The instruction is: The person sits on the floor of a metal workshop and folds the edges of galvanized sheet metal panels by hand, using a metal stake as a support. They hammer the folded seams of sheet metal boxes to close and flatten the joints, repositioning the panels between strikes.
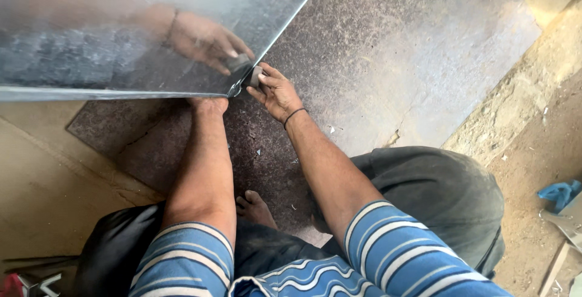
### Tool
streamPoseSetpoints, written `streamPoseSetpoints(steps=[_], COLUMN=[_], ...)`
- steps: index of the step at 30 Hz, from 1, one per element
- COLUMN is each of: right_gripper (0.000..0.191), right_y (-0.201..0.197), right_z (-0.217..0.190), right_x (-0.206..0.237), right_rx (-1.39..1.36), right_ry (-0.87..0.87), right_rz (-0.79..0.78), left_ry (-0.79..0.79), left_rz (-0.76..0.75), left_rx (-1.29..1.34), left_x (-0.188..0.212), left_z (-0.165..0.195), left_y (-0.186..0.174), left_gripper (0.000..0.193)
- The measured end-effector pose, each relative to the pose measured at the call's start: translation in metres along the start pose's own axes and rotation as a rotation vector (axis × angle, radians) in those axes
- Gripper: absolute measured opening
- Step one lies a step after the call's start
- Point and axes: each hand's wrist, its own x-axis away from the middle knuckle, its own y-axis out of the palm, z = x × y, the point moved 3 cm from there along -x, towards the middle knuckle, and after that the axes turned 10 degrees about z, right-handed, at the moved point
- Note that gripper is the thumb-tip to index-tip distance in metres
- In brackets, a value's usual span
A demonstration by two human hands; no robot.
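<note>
Between right-hand fingers [262, 82], a small grey block [253, 76] touches the metal sheet [121, 36].

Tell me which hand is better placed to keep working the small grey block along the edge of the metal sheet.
Right. The right hand already pinches the small grey block against the corner edge of the metal sheet. The left hand goes under the sheet, mostly hidden, apparently steadying it, so it is probably less free.
</note>
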Motion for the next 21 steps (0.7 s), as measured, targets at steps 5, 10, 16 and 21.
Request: streamPoseSetpoints(steps=[5, 10, 16, 21], right_gripper=[0.052, 0.051, 0.05, 0.05], right_y=[-0.0013, -0.0001, -0.0001, -0.0016], right_z=[0.0005, -0.0001, -0.0005, -0.0012], right_x=[0.002, 0.0038, 0.0039, 0.0033], right_rx=[0.019, 0.016, 0.045, 0.011], right_ry=[0.006, 0.006, 0.009, 0.006], right_rz=[0.053, 0.041, 0.081, 0.028], left_ry=[-0.015, -0.009, -0.001, 0.0], left_rz=[0.063, 0.075, 0.078, 0.091], left_rx=[-0.003, -0.002, -0.04, -0.025], left_x=[0.0019, 0.0021, -0.0007, -0.0027], left_z=[-0.0012, -0.0009, -0.0016, -0.0028], left_y=[-0.0026, -0.0034, -0.0046, -0.0068], left_gripper=[0.073, 0.076, 0.079, 0.076])
